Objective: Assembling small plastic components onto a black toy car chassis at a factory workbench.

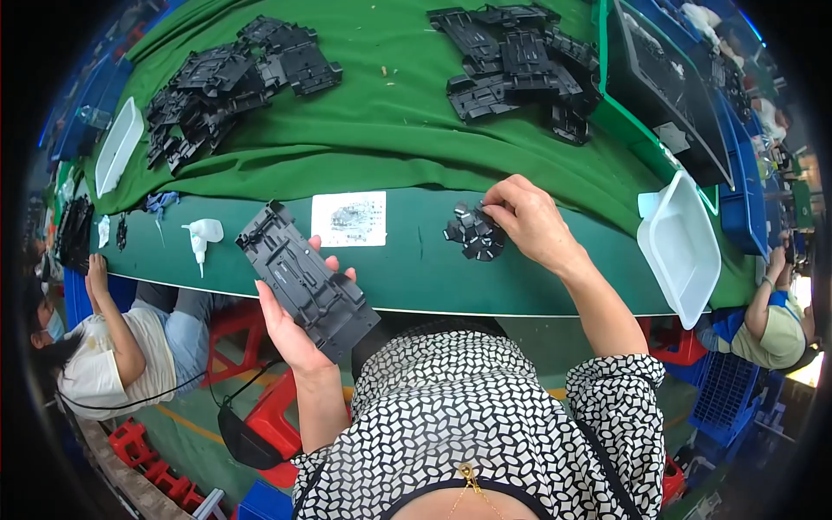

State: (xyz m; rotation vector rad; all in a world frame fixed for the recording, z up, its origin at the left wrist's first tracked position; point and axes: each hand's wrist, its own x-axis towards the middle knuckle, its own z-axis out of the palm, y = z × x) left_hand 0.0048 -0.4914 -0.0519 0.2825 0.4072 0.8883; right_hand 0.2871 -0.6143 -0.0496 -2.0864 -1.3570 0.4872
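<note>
A black moulded plastic chassis plate [305, 282], long and ribbed, rests tilted in my left hand [299, 334] above the table's near edge. The fingers wrap round its right side and the thumb lies along its left. My right hand [533, 221] reaches over the table to a small heap of black plastic pieces [474, 234]. Thumb and forefinger are pinched together at the heap's upper right side. Whether a piece sits between those fingertips is hidden. Between the two hands a white card [349, 219] with grey smudges lies flat on the dark green table [416, 282].
Piles of black plastic parts lie on green cloth [373, 113] at far left [225, 87] and far right [520, 65]. A white dropper bottle [204, 236] is left. White trays stand left [120, 147] and right [680, 247]. People sit at both sides.
</note>
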